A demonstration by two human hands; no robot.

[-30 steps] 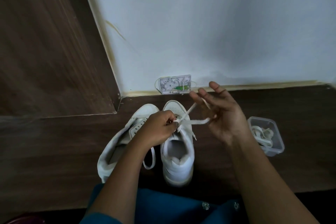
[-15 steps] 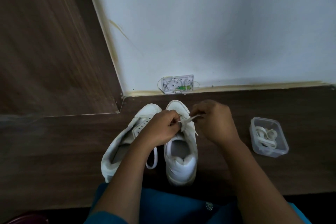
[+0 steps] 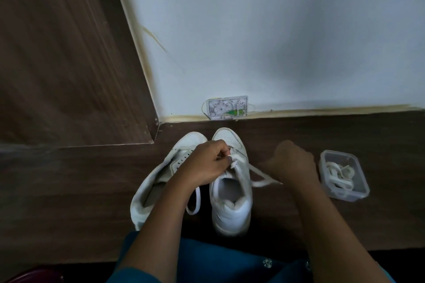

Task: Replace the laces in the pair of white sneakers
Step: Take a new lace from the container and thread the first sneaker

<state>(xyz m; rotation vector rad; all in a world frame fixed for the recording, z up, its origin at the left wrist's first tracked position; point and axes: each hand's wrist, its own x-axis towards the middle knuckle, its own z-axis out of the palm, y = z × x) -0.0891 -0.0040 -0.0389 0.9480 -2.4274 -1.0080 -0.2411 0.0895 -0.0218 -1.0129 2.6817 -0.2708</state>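
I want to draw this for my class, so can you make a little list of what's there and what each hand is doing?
Left hand: pinches the lace at the eyelets of the upright sneaker
Right hand: holds the lace, drawn out sideways
Other sneaker: tipped on its side, beside the upright one
Clear box: has spare laces inside

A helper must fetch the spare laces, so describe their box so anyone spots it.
From the white wall, drop to the dark wood floor, where two white sneakers sit. Right of them, beyond the right hand, sits a small plastic container. Unlike the shoes, it is clear and rectangular, with coiled white laces inside.
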